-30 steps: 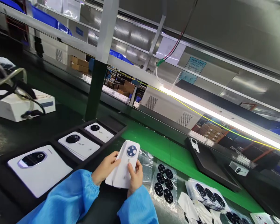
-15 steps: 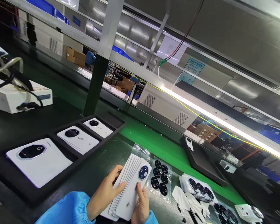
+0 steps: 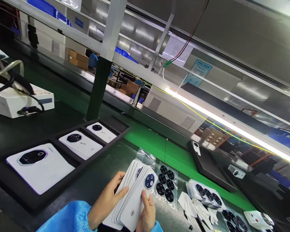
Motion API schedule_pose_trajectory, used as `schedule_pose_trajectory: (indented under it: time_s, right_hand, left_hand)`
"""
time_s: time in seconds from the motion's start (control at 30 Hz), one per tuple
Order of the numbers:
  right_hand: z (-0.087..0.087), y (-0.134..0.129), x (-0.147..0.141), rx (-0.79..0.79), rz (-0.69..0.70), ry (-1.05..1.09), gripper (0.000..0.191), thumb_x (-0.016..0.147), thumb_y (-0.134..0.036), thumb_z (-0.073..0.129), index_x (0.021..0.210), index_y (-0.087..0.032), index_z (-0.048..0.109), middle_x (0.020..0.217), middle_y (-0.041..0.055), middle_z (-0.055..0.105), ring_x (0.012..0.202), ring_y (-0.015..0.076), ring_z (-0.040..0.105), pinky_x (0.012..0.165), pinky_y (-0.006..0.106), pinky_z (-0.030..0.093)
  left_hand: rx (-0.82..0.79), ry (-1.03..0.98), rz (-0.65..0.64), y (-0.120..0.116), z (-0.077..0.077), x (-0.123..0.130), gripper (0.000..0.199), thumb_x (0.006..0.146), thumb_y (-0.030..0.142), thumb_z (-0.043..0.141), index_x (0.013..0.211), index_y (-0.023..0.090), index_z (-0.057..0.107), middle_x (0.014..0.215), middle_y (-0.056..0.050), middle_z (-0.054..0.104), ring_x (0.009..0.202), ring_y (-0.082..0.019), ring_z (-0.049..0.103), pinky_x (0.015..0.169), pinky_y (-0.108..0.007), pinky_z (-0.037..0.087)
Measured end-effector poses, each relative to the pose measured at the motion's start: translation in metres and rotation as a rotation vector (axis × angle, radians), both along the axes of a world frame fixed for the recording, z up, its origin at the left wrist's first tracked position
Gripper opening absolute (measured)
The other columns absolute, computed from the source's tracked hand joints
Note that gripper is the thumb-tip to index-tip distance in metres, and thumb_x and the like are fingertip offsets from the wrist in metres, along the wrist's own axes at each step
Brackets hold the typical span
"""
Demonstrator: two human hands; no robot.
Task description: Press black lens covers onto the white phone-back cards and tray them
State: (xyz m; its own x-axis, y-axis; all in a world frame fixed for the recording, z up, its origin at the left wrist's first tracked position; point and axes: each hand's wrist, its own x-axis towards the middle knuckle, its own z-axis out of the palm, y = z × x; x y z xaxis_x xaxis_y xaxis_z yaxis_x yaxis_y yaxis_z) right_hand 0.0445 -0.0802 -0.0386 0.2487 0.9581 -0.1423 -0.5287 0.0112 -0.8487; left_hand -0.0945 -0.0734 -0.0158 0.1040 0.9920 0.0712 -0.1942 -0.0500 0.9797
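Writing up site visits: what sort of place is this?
Likely an electronics factory line: a green conveyor belt, a black tray of white printed cards, and bagged sheets of black stickers.

Cardboard cartons (image 3: 78, 60) beyond a dark post (image 3: 99, 90); a glaring fluorescent tube (image 3: 219, 120).

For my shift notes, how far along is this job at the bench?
Done: three white cards sit in the black tray. In hand: fanned white cards, held by the left hand and right hand. Left: black round stickers lie nearby on clear sheets.
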Motion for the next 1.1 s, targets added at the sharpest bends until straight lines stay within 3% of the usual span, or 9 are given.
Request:
schedule_pose_trajectory:
  time_s: [0.27,0.4,0.53,0.67,0.77,0.83,0.97,1.1]
  right_hand:
    - [-0.009,-0.011,-0.002,-0.008,-0.035,-0.025,0.054,0.047,-0.050,0.088,0.089,-0.019,0.076,0.087,0.0082,0.077,0.089,0.0303,0.070,0.085,0.042,0.054]
    - [-0.023,-0.020,0.009,-0.077,-0.083,-0.155,0.059,0.045,-0.053,0.087,0.089,-0.015,0.075,0.084,0.0089,0.077,0.087,0.0297,0.070,0.081,0.039,0.054]
    - [-0.032,-0.028,0.014,-0.152,-0.207,-0.325,0.065,0.045,-0.057,0.085,0.088,-0.010,0.072,0.084,0.0104,0.077,0.085,0.0300,0.069,0.077,0.036,0.053]
    - [-0.036,-0.031,-0.007,-0.119,-0.289,-0.408,0.073,0.049,-0.065,0.079,0.095,-0.009,0.071,0.085,0.0112,0.076,0.086,0.0312,0.069,0.076,0.035,0.053]
    - [-0.039,-0.031,-0.026,-0.088,-0.268,-0.418,0.071,0.050,-0.067,0.077,0.093,-0.010,0.072,0.085,0.0108,0.076,0.082,0.0296,0.070,0.073,0.033,0.054]
    - [-0.043,-0.032,-0.034,-0.094,-0.232,-0.394,0.071,0.050,-0.067,0.077,0.092,-0.011,0.073,0.084,0.0105,0.076,0.082,0.0292,0.070,0.073,0.033,0.054]
    - [-0.050,-0.036,-0.037,-0.127,-0.190,-0.258,0.075,0.049,-0.065,0.079,0.099,-0.009,0.073,0.085,0.0106,0.076,0.087,0.0306,0.070,0.074,0.032,0.056]
    - [-0.049,-0.040,-0.035,-0.125,-0.165,-0.160,0.073,0.048,-0.063,0.082,0.097,-0.009,0.074,0.089,0.0117,0.076,0.090,0.0330,0.069,0.078,0.035,0.056]
  left_hand:
    - [-0.063,0.074,0.023,-0.011,0.000,-0.008,0.051,0.077,0.073,0.040,0.089,0.024,0.051,0.077,-0.001,0.065,0.071,-0.021,0.061,0.065,-0.029,0.049]
    - [-0.047,0.225,0.024,-0.017,-0.004,-0.027,0.043,0.080,0.066,0.040,0.083,0.024,0.049,0.069,0.001,0.063,0.067,-0.020,0.059,0.062,-0.027,0.046]
    - [-0.007,0.482,0.138,-0.014,-0.005,-0.058,0.034,0.082,0.055,0.034,0.081,0.025,0.049,0.068,0.002,0.067,0.068,-0.021,0.062,0.065,-0.029,0.046]
    - [-0.047,0.700,0.171,-0.004,-0.002,-0.090,0.032,0.081,0.049,0.029,0.090,0.025,0.048,0.076,0.000,0.071,0.076,-0.023,0.068,0.068,-0.030,0.049]
    - [-0.026,0.824,0.228,0.000,-0.004,-0.104,0.035,0.084,0.044,0.027,0.104,0.024,0.049,0.084,-0.001,0.072,0.081,-0.022,0.070,0.070,-0.031,0.052]
    - [0.078,0.959,0.270,-0.001,-0.009,-0.108,0.038,0.086,0.040,0.029,0.110,0.023,0.052,0.097,-0.003,0.072,0.090,-0.022,0.069,0.078,-0.033,0.054]
    - [0.446,1.308,0.351,-0.015,-0.024,-0.105,0.039,0.088,0.035,0.040,0.116,0.017,0.062,0.126,-0.010,0.063,0.118,-0.026,0.058,0.097,-0.037,0.050]
    - [0.749,1.435,0.253,-0.032,-0.041,-0.096,0.042,0.093,0.042,0.045,0.130,0.025,0.054,0.139,-0.004,0.052,0.124,-0.025,0.054,0.097,-0.034,0.050]
